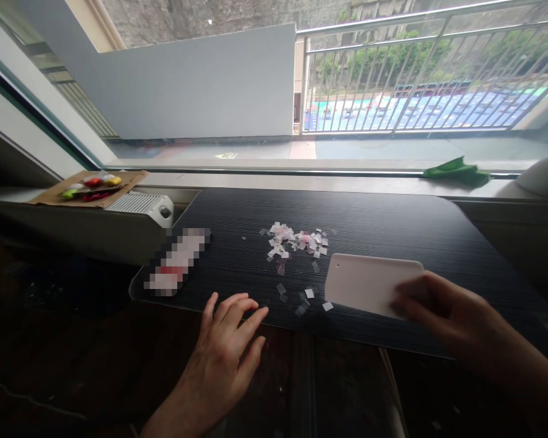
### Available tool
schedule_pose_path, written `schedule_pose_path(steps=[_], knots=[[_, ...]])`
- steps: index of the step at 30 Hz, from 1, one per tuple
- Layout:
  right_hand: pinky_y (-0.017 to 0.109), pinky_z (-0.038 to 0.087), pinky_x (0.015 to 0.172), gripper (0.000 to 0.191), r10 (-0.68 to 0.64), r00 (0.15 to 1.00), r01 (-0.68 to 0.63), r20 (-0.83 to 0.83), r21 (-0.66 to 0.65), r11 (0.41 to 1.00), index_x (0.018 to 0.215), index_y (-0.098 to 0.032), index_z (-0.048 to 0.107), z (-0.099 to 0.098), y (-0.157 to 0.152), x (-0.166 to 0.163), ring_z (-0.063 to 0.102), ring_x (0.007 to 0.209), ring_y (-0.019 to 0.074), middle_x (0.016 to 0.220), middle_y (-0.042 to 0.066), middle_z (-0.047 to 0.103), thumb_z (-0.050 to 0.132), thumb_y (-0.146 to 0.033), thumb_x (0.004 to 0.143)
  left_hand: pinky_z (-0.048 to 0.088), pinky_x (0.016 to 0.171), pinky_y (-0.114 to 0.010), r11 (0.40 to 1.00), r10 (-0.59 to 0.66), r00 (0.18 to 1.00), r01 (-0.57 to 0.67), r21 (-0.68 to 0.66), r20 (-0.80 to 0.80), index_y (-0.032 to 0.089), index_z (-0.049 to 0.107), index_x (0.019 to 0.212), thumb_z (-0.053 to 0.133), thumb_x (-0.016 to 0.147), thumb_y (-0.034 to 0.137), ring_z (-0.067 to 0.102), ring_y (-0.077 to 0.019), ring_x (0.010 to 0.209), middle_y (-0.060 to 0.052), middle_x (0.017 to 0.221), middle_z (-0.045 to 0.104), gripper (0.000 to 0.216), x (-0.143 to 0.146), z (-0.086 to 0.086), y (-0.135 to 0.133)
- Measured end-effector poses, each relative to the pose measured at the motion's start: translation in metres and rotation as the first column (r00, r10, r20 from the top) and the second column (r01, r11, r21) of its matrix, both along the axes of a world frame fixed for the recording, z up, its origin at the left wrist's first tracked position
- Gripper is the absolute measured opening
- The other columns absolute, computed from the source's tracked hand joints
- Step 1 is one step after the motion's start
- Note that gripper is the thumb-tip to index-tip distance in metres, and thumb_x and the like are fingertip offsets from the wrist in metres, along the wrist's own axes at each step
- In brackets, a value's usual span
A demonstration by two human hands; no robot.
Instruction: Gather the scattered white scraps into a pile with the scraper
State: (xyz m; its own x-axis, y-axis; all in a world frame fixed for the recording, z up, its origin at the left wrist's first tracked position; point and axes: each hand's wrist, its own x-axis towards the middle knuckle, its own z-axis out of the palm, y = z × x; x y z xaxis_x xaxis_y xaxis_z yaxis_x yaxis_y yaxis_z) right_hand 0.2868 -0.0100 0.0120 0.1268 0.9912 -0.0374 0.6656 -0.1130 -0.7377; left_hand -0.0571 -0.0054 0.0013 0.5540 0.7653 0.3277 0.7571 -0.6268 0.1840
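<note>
My right hand point(438, 304) is closed on the right end of a flat white board point(369, 280) with rounded corners and a small hole near one corner. I cannot tell the board's exact kind. It is held over the right part of the black table point(374, 219). Left of it lies a loose heap of small white, pinkish and clear paper or film scraps point(296, 240). Several stray scraps point(309, 294) are scattered between the heap and the table's front edge. My left hand point(232, 340) is at that front edge, fingers apart, holding nothing.
A blurred-out object point(178, 261) lies at the table's left end. Beyond it stand a white slotted unit point(141, 207) and cardboard point(50, 193) bearing colourful items. On the windowsill rests a green cloth point(459, 172). The window point(201, 91) rises behind the table.
</note>
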Motion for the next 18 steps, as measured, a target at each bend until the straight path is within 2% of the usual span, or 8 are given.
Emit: schedule_pose_path(steps=[3,7,12,18], knots=[[0.029,0.049,0.063,0.029,-0.008,1.0,0.008,-0.01,0.06,0.998,0.089,-0.022,0.066,0.002,0.003,-0.011,0.065,0.07,0.0206,0.077,0.002,0.071,0.06,-0.048,0.079,0.033,0.106,-0.062,1.0,0.003,1.0,-0.003,-0.017,-0.001,0.022,0.058,0.123,0.047,0.089,0.014,0.053,-0.0271,0.117,-0.009,0.116,0.062,0.036,0.002,0.0,0.001],[0.028,0.047,0.058,0.026,0.019,0.998,-0.023,0.053,0.071,0.997,0.085,-0.022,0.066,-0.001,0.008,-0.023,0.061,0.062,0.0188,0.067,0.0,0.067,0.057,-0.046,0.079,0.035,0.106,-0.062,1.0,0.001,1.0,-0.001,0.002,0.006,0.022,0.058,0.123,0.047,0.089,0.013,0.054,-0.027,0.116,-0.009,0.116,0.062,0.037,0.004,0.001,0.001],[0.028,0.048,0.06,0.028,-0.014,0.999,0.013,0.029,0.064,0.998,0.085,-0.025,0.067,-0.005,0.006,-0.015,0.065,0.068,0.021,0.074,0.001,0.072,0.058,-0.05,0.078,0.036,0.107,-0.061,1.0,0.01,1.0,-0.01,0.005,0.021,0.021,0.061,0.121,0.046,0.087,0.012,0.056,-0.0262,0.115,-0.009,0.115,0.063,0.038,0.007,0.0,0.001],[0.031,0.049,0.061,0.03,-0.036,0.998,0.033,0.058,0.061,0.998,0.085,-0.025,0.066,-0.003,0.003,-0.009,0.065,0.067,0.0227,0.072,0.002,0.072,0.058,-0.053,0.077,0.031,0.111,-0.062,0.997,0.02,0.996,-0.013,-0.079,0.088,0.022,0.064,0.118,0.047,0.089,0.017,0.055,-0.0263,0.117,-0.008,0.114,0.064,0.034,0.019,0.006,0.006]])
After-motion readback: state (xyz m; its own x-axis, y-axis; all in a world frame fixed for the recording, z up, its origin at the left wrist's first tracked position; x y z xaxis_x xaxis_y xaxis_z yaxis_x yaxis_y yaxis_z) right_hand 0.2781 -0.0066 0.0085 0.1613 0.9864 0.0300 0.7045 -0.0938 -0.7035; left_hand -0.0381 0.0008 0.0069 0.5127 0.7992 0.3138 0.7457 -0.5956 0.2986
